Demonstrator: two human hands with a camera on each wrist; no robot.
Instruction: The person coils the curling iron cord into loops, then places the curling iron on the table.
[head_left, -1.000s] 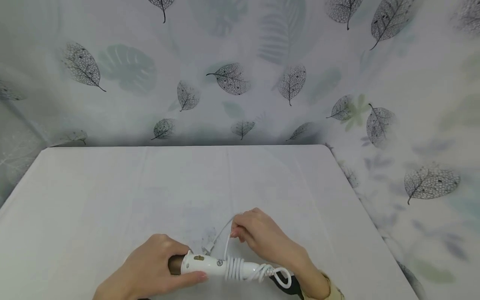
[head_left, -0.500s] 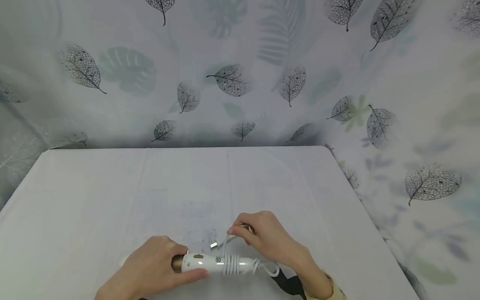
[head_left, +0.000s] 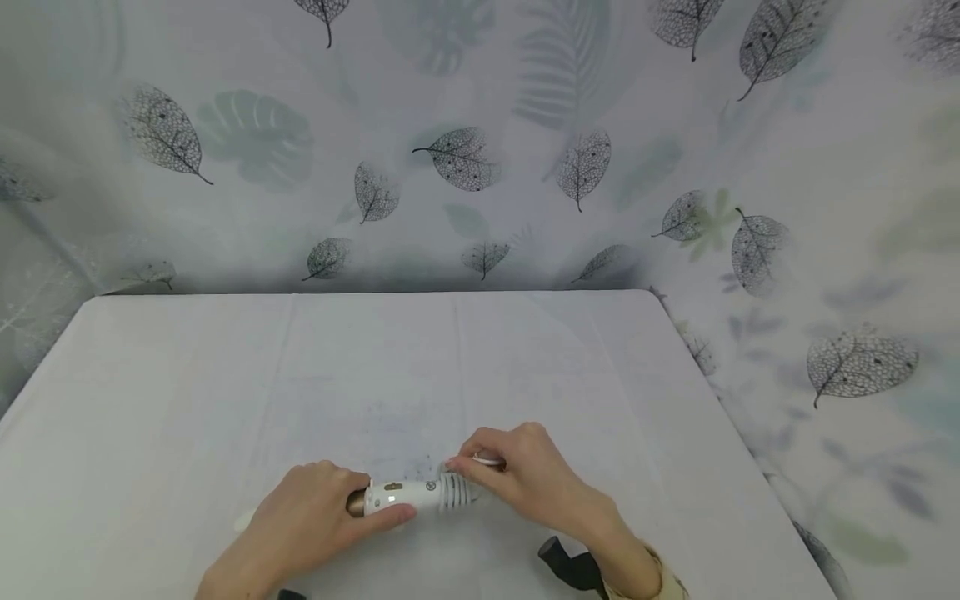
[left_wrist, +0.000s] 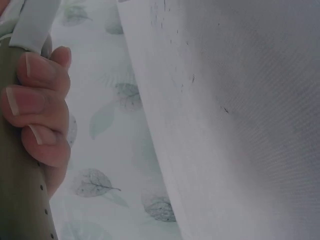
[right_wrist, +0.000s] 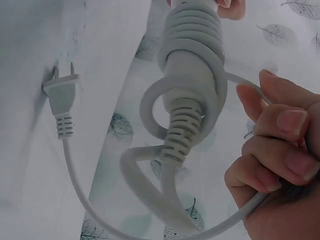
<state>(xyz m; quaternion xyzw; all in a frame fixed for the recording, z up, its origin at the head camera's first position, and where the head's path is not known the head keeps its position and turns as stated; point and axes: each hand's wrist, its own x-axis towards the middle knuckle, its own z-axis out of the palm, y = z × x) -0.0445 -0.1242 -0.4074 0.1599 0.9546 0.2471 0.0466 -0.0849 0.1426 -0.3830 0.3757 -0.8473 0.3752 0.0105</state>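
Now the left hand (head_left: 303, 521) is wrapped around the barrel end of a white curling iron (head_left: 408, 494), thumb lying along the near side of its handle and the fingers curled over the far side; the left wrist view shows those fingers (left_wrist: 37, 97) clamped on the dull olive-gold barrel (left_wrist: 20, 200). Just beyond that grip, toward the right hand, the white handle shows a small lit spot and a gold mark, and next to them the cord (head_left: 455, 490) is wound in tight turns around the handle's tail. The right hand (head_left: 528, 483) meets the iron at that wound section, its fingers bent and pinching the white cord. From the right wrist view the coils (right_wrist: 192, 37) stack up the handle above the ribbed strain relief (right_wrist: 179, 132), a loose loop hangs below it, and the free run of cord passes through the curled fingers (right_wrist: 277, 145) and swings round to the two-pin plug (right_wrist: 61, 97), which hangs well to the side of the grip against the white table (head_left: 187, 392). Both hands hold the iron low over the table's near part, the two grips close together. Behind the right wrist a dark object (head_left: 570, 567) lies on the table, and a leaf-printed curtain (head_left: 465, 158) hangs beyond the far edge.
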